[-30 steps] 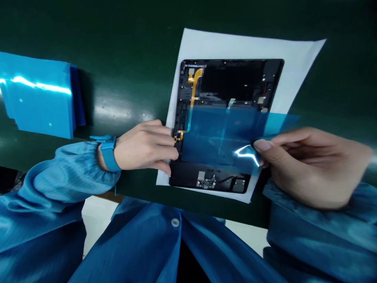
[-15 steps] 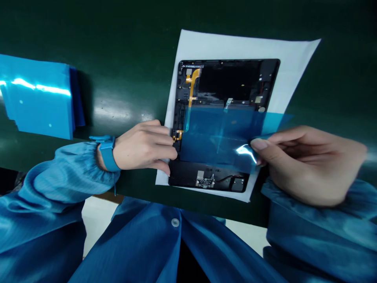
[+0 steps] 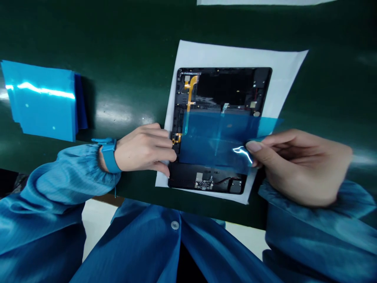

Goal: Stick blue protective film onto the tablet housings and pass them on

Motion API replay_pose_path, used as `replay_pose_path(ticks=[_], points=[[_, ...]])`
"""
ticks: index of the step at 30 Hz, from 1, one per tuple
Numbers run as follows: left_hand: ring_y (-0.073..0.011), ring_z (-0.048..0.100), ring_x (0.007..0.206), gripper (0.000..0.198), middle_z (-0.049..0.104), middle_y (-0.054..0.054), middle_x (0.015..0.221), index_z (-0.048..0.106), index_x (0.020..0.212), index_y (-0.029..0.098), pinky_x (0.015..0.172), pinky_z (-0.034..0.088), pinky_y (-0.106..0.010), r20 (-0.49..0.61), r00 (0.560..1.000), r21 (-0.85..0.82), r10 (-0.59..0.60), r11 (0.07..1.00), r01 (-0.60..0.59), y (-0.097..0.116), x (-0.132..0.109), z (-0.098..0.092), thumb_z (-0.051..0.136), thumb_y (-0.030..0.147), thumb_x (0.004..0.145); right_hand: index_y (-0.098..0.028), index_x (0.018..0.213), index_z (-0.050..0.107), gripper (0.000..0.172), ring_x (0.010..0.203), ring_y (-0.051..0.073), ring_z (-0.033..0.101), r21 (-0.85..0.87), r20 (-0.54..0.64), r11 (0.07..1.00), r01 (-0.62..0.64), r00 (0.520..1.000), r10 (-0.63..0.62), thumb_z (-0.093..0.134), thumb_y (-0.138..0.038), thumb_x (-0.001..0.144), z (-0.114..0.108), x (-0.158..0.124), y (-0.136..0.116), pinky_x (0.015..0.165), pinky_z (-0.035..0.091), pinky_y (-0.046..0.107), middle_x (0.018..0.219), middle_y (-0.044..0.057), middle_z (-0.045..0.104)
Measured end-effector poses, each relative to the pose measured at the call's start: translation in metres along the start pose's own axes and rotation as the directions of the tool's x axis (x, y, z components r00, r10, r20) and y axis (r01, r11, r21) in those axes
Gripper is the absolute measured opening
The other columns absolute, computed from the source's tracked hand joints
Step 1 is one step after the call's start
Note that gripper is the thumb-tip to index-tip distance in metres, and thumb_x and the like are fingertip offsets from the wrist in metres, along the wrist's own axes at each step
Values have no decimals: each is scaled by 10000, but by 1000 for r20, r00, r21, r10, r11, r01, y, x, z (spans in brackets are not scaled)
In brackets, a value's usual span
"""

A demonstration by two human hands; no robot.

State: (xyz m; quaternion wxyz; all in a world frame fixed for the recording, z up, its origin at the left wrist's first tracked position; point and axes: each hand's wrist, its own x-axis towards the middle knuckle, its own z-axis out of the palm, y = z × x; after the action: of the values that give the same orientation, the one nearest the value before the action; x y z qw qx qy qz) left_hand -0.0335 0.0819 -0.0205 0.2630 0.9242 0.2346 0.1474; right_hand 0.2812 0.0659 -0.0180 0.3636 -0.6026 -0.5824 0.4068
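Observation:
An opened tablet (image 3: 224,84) lies on a white sheet, with orange ribbon cables and a small circuit board showing inside. A clear blue plastic film (image 3: 206,145) covers its middle part and sticks out past the right edge. Between thumb and fingers, my right hand (image 3: 300,165) pinches the film near its right side, where it creases and shines. My left hand (image 3: 144,149), fingers curled, holds the tablet's left edge near the lower corner; its fingertips are partly hidden.
Under the tablet, the white sheet (image 3: 282,78) rests on a dark green table (image 3: 123,47). A stack of blue films (image 3: 47,106) lies to the left. Another white sheet (image 3: 259,1) shows at the top edge. The table's front edge runs just before my body.
The view has shifted slightly, bringing a second white sheet in at the top. Both hands keep their holds, and the film stays over the tablet's middle.

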Motion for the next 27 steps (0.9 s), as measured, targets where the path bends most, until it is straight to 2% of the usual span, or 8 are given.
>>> replay_pose_path(ticks=[3, 9, 27], points=[[-137, 549, 702, 413, 655, 12, 739, 688, 870, 214, 690, 320, -310, 8, 1000, 0, -6, 1000, 6, 0, 0, 0, 531, 576, 992, -196, 784, 748, 131, 449, 130, 638, -7, 13, 1000, -17, 1000, 17, 870, -216, 740, 0, 0, -1, 410, 562, 218, 621, -7, 713], [-147, 546, 709, 366, 641, 14, 720, 670, 858, 198, 678, 318, -305, -44, 998, -7, 34, 999, -34, 0, 0, 0, 592, 539, 966, -193, 782, 735, 121, 450, 92, 628, 8, 32, 1000, -30, 999, 30, 854, -202, 757, 1, 1, -3, 430, 544, 163, 602, -28, 698], [-152, 566, 732, 349, 650, 14, 722, 677, 875, 209, 684, 319, -305, -23, 1000, 0, 18, 1000, -18, 1, 0, -2, 614, 544, 950, -204, 802, 745, 97, 444, 75, 623, 12, 92, 998, -54, 994, 53, 834, -238, 790, 0, 4, -4, 451, 538, 132, 587, -32, 693]])
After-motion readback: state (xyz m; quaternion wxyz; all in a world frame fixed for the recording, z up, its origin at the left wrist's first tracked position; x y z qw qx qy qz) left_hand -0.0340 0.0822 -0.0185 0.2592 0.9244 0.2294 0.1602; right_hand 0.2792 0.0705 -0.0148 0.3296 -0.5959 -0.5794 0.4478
